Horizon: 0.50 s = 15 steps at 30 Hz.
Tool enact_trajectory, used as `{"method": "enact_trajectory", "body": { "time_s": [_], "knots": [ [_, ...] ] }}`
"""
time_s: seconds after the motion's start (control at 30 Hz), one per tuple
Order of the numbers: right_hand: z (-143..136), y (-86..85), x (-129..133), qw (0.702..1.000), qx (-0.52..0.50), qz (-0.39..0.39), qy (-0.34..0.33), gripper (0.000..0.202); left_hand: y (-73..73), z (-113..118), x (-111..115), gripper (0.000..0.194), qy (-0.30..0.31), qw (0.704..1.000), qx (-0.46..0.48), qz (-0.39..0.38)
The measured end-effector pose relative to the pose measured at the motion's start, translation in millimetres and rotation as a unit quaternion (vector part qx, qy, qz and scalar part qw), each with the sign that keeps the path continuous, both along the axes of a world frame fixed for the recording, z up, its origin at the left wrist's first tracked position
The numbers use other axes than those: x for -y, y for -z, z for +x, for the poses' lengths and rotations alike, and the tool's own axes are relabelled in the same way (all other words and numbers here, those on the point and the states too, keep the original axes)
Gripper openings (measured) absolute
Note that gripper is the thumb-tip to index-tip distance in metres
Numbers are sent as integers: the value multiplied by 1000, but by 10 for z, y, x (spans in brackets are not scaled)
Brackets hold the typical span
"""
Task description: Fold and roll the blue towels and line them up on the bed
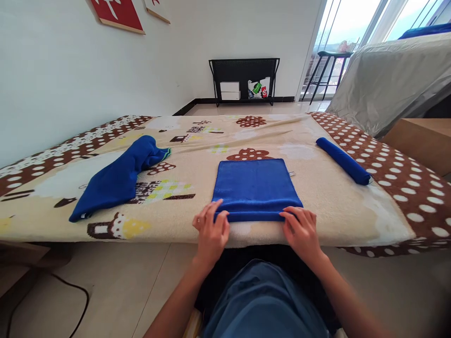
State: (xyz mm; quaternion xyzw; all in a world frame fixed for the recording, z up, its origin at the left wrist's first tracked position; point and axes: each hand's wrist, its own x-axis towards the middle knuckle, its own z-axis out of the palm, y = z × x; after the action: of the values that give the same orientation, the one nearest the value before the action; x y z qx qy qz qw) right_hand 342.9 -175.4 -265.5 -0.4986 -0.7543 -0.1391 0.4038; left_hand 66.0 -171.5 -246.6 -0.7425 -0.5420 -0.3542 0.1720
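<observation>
A blue cloth [254,180] lies spread flat in front of me, its near edge turned over into a narrow fold. My left hand [212,227] pinches the left end of that fold, fingers closed on the fabric. At the fold's right end, my right hand [301,229] grips the same cloth between thumb and fingers. A small white tag sticks out from the cloth's right side. Off to the left rests a crumpled blue cloth [112,180] with a green-edged end. On the right lies a tightly rolled blue cloth [343,161].
Everything lies on a patterned blanket [197,164] with brown dotted borders. Beyond it, a black rack [244,70] stands by the wall, holding white boxes and a printed bag. A cardboard box [419,141] and a grey-covered piece of furniture [391,75] are at right, near a stool [327,70].
</observation>
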Motion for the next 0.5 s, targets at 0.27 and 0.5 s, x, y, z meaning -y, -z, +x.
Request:
{"method": "enact_trajectory", "body": {
  "time_s": [0.27, 0.5],
  "knots": [
    [-441, 54, -50, 995, -12, -40, -90, 38, 159, 504, -54, 35, 187, 982, -9, -13],
    [-95, 71, -26, 996, 1, -43, -80, 42, 160, 147, -37, 37, 174, 985, 7, -16]
  ]
}}
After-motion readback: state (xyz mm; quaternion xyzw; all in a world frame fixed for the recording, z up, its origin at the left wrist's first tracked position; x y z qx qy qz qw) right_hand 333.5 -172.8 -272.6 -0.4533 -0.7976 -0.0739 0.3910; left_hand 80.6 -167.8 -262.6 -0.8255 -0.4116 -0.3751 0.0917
